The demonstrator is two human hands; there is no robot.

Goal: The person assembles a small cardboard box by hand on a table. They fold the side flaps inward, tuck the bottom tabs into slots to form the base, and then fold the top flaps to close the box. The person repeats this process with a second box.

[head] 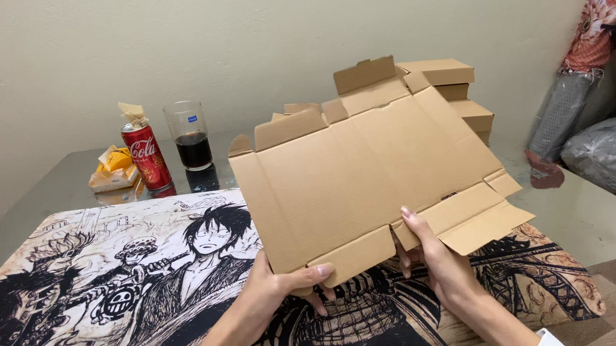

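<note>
Soft, even indoor light; sharp focus, faint shadows, slight edge distortion.

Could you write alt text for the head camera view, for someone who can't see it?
Two bare hands, left hand and right hand, hold a flat unfolded cardboard box blank above a black-and-white illustrated mat. Behind stand a red can, a glass of dark drink and stacked folded boxes.

Both forearms are bare from elbow to wrist, with no watch, ring or bracelet showing. The left hand (279, 288) and right hand (438, 262) are slim with long fingers and neat, short, unpainted nails. A white sleeve edge (547, 340) shows at the bottom right.
</note>
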